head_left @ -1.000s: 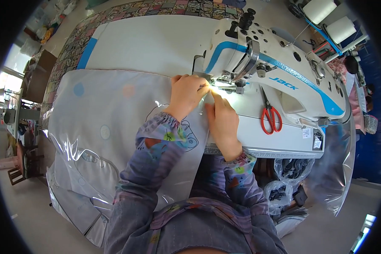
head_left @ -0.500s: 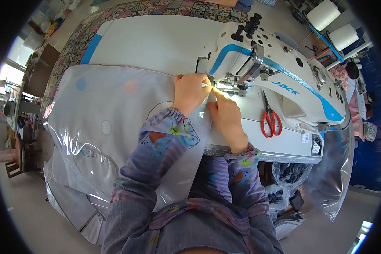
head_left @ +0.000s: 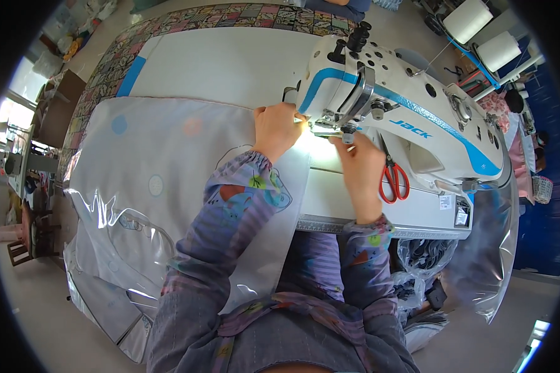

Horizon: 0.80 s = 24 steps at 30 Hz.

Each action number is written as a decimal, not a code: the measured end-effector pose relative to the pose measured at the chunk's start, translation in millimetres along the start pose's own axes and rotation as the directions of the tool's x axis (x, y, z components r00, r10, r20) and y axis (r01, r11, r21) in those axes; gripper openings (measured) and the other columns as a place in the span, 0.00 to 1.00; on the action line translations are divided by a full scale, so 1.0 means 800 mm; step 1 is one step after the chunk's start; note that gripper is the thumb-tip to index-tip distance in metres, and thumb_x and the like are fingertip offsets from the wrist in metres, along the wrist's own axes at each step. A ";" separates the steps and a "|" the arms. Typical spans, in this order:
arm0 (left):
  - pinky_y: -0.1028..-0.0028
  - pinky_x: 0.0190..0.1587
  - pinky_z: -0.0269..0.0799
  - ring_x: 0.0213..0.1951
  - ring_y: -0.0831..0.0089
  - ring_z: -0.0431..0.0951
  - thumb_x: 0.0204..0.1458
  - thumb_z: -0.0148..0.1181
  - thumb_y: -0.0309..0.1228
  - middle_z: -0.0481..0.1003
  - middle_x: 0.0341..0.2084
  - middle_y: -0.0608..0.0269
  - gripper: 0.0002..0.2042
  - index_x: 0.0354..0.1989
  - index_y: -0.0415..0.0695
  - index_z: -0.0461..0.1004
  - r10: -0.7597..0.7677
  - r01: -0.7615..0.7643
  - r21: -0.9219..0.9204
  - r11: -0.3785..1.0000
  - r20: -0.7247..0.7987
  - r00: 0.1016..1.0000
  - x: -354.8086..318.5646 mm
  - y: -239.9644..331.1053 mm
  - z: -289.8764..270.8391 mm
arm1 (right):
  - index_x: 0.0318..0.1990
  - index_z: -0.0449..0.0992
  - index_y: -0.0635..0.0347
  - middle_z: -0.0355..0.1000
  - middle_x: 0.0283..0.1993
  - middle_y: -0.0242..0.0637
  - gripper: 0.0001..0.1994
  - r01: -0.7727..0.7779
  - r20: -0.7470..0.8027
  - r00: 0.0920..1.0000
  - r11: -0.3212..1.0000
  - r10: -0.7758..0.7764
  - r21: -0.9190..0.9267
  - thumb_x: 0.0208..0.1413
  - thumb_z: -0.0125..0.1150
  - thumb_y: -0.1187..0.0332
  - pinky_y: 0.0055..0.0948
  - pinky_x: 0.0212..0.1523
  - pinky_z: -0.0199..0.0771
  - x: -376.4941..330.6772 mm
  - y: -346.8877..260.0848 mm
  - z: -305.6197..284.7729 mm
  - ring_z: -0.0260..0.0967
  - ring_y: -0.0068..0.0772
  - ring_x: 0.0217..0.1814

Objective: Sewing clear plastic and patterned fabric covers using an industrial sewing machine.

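Note:
A glossy, pale grey plastic-like sheet [head_left: 186, 161] with faint printed dots and outlines spreads over the left of the sewing table. At its upper right corner, beside the needle area, my left hand [head_left: 278, 132] pinches the sheet's edge. The fingertips are partly lost in the lamp's glare. The white and blue sewing machine [head_left: 410, 112] stands over this spot. My right hand [head_left: 362, 171] is under the machine's head, just right of the glare. Its fingers are curled together near a small metal bar, and what they hold, if anything, is hidden.
Red-handled scissors [head_left: 394, 180] lie right of my right hand, against the machine's base. White thread cones [head_left: 468, 22] stand at the far right. A ruler strip [head_left: 354, 227] runs along the table's front edge, and a clear bag [head_left: 426, 258] of dark items hangs below.
My right hand has moved right, away from the left hand and the needle area. The left hand stays at the sheet's corner. The view has shifted slightly.

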State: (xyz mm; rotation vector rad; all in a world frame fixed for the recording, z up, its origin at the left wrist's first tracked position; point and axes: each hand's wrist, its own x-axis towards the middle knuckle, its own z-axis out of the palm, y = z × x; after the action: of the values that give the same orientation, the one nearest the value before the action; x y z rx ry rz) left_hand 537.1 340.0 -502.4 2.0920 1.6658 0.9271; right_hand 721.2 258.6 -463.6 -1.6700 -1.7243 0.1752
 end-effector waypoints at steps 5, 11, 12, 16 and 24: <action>0.58 0.55 0.65 0.37 0.52 0.84 0.48 0.67 0.37 0.84 0.27 0.54 0.10 0.35 0.47 0.87 -0.055 0.054 0.049 0.997 0.026 0.998 0.011 0.000 0.003 | 0.36 0.80 0.70 0.77 0.23 0.43 0.04 0.062 -0.065 0.997 0.984 -0.051 0.168 0.58 0.63 0.76 0.29 0.25 0.71 0.023 0.015 -0.019 0.77 0.29 0.22; 0.57 0.55 0.65 0.35 0.52 0.83 0.48 0.66 0.37 0.84 0.26 0.56 0.09 0.34 0.47 0.87 -0.007 0.006 0.013 1.000 0.047 0.999 -0.002 0.000 -0.001 | 0.36 0.81 0.67 0.78 0.25 0.46 0.06 -0.026 -0.023 0.999 0.968 0.033 0.250 0.56 0.68 0.72 0.35 0.29 0.75 0.023 0.012 -0.018 0.79 0.41 0.23; 0.57 0.55 0.65 0.34 0.51 0.83 0.48 0.66 0.36 0.84 0.26 0.57 0.09 0.34 0.47 0.87 -0.002 0.002 0.001 1.000 0.045 0.999 -0.004 0.000 -0.001 | 0.37 0.81 0.66 0.77 0.24 0.46 0.06 -0.011 -0.036 0.999 0.968 0.021 0.249 0.56 0.68 0.72 0.36 0.28 0.75 0.024 0.009 -0.018 0.79 0.42 0.23; 0.54 0.55 0.66 0.43 0.56 0.82 0.50 0.66 0.34 0.83 0.39 0.54 0.10 0.38 0.47 0.86 0.010 -0.012 0.018 1.000 0.106 0.994 -0.008 0.001 -0.006 | 0.48 0.80 0.62 0.76 0.22 0.44 0.14 0.106 0.057 0.993 0.994 -0.106 -0.012 0.60 0.69 0.63 0.41 0.28 0.76 -0.009 -0.014 -0.032 0.77 0.48 0.22; 0.38 0.66 0.60 0.65 0.56 0.71 0.59 0.64 0.37 0.73 0.61 0.61 0.19 0.59 0.48 0.77 0.330 -0.349 0.245 0.905 0.114 0.937 -0.120 0.009 -0.040 | 0.78 0.58 0.50 0.81 0.48 0.51 0.37 -0.272 0.721 0.657 0.824 -0.218 0.497 0.63 0.67 0.63 0.37 0.32 0.77 -0.248 -0.070 -0.003 0.76 0.38 0.28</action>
State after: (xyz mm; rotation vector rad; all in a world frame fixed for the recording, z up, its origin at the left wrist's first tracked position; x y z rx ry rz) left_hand 510.8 242.4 -502.3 2.6234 1.4815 0.7462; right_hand 657.8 67.5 -508.7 -1.1969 -1.9157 1.4629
